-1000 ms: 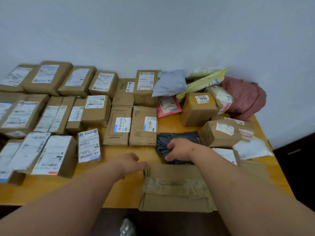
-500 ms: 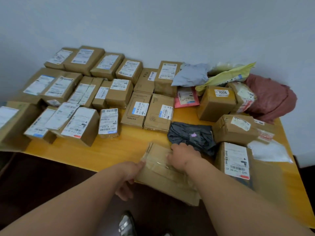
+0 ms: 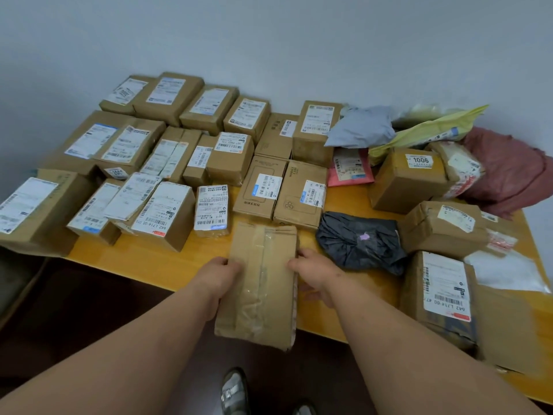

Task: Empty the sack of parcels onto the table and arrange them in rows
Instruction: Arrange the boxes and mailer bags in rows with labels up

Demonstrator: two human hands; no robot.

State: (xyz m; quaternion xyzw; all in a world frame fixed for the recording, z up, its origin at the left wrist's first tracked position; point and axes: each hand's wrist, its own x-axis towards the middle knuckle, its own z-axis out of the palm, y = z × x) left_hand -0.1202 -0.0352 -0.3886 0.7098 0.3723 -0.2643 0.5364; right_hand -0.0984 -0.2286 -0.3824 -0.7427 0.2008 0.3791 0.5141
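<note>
The left hand [image 3: 220, 275] and the right hand [image 3: 317, 272] each gripped a long side of a flat brown box [image 3: 259, 284], fingers curled round its edges. The box lay lengthwise away from the person, its plain side up, with a strip of clear, wrinkled tape running down the middle and no label showing. Its far end rested on the yellow table [image 3: 185, 259]; its near end hung past the table's front edge. Just beyond the box's far end stood two flat cartons [image 3: 281, 191] side by side, and left of those a small parcel [image 3: 212, 209] with a white label. Right of the box lay a crumpled black bag [image 3: 360, 242]. Farther left, rows of labelled brown boxes [image 3: 167, 145] filled the table. Right of the black bag sat a carton marked 1006 [image 3: 408, 178].
</note>
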